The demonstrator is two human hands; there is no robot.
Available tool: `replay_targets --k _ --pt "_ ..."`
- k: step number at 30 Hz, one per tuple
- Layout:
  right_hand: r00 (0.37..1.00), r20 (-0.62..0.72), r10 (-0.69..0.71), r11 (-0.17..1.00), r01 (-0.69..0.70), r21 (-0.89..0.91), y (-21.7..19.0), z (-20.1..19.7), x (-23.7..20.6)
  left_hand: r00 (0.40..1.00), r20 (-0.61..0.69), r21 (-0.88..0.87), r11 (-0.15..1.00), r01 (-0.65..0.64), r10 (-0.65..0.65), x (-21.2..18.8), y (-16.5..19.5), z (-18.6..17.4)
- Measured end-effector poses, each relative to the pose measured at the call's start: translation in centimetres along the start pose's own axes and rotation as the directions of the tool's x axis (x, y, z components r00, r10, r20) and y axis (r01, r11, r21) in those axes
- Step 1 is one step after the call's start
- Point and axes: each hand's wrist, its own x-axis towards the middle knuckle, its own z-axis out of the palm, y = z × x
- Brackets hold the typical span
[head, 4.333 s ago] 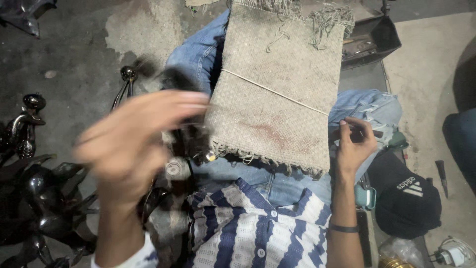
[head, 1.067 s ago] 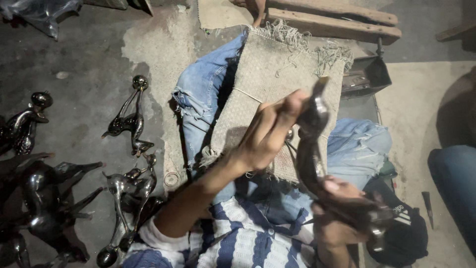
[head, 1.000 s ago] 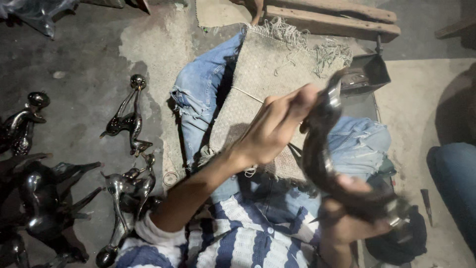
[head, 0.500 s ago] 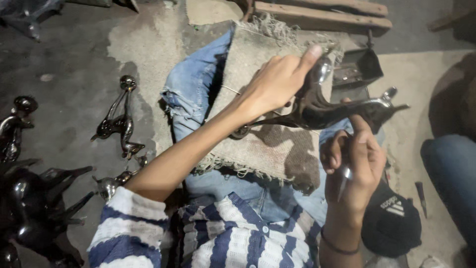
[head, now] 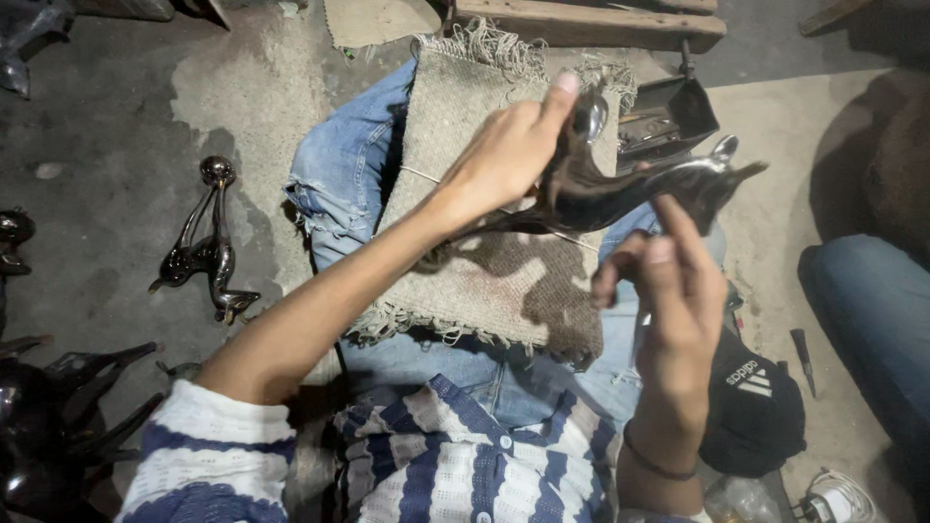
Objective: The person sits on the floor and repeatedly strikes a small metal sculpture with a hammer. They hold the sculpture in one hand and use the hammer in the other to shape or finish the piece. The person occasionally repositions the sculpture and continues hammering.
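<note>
The person sat on the floor with a coarse woven mat (head: 465, 194) laid over their jeans-clad lap. Their left hand (head: 509, 155) was closed around a dark, shiny metal figurine (head: 620, 189), gripping it near its rounded end, with the forefinger stretched up along it. The figurine was held lying roughly level above the mat, its pointed end toward the right. The right hand (head: 678, 291) was raised just below that end, fingers loosely curled and the thumb up against the figurine's underside; whether it pinched something small I could not tell.

On the bare floor to the left lay another glossy figurine (head: 208, 242) with a round head and thin legs, well apart from the hands, and more dark pieces (head: 58, 416) crowded the lower left corner. A small dark metal tray (head: 668, 116) sat just beyond the mat, near a wooden plank (head: 581, 19). A black cap (head: 756, 407) lay beside the person's right forearm, and another person's blue-trousered leg (head: 872, 300) showed at the right edge.
</note>
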Motion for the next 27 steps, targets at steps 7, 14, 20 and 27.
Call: replay_targets --k 7,14,20,27 --pt "0.975 -0.023 -0.223 0.937 0.208 -0.281 -0.3 -1.3 -3.6 0.991 -0.027 0.295 0.948 -0.120 0.134 -2.2 1.5 -1.9" --pt "0.983 0.172 -0.060 0.702 0.164 -0.693 -3.2 0.4 -2.8 0.967 0.133 0.588 0.768 -0.255 0.220 -2.5 3.6 -1.6" --pt "0.908 0.379 0.180 0.767 0.111 -0.632 -0.3 1.2 -0.2 0.975 0.211 0.644 0.740 -0.195 0.074 -1.7 4.9 -1.4" --pt "0.802 0.307 0.513 0.825 -0.559 0.080 -0.1 0.6 -1.2 0.692 -0.025 0.712 0.499 -0.494 0.722 -7.4 9.1 -5.4"
